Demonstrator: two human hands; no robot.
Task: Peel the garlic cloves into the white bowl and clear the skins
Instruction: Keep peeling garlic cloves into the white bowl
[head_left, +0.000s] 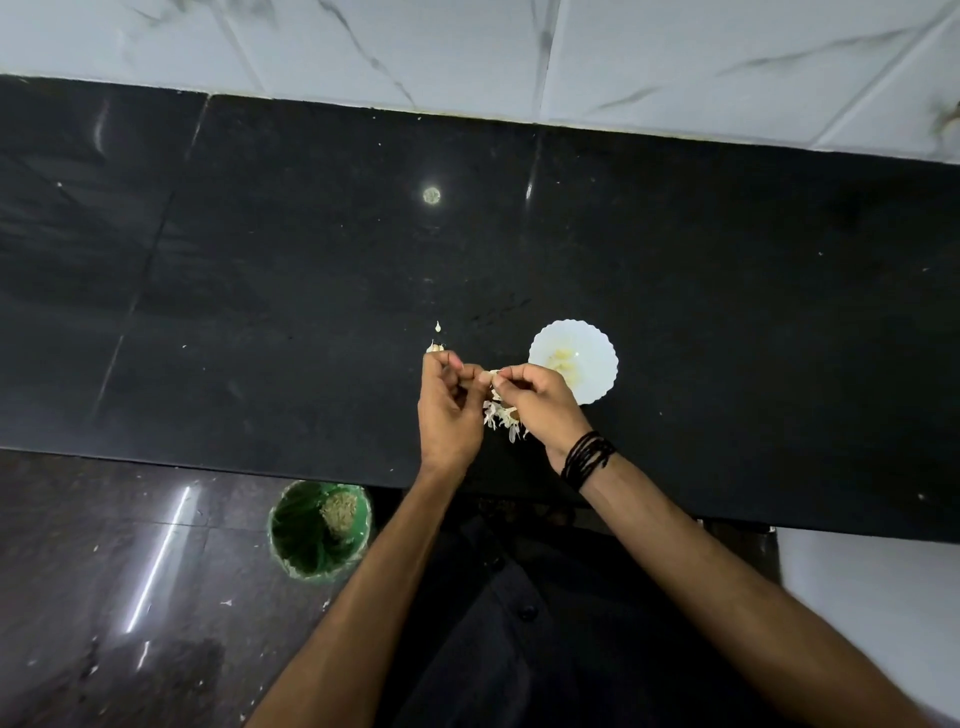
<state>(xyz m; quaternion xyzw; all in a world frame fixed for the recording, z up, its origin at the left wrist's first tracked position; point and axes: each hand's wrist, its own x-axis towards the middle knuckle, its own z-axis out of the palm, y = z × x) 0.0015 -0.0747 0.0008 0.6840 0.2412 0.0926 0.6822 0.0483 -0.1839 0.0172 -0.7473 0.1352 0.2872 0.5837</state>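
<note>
Papery garlic clove (489, 376) pinched between my two hands, just beside the white bowl (592, 343).
My left hand (449, 402) and right hand (535, 402) each grip it; fingers hide most of it, skins (501, 418) partly hidden beneath.

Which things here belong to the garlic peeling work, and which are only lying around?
Belong to the job:
- garlic clove, pinched between left hand and right hand
- white bowl with peeled cloves
- pile of skins on the counter
- unpeeled pieces
- green bin on the floor, probably for the skins

Just there:
- black wrist threads
- black counter
</note>
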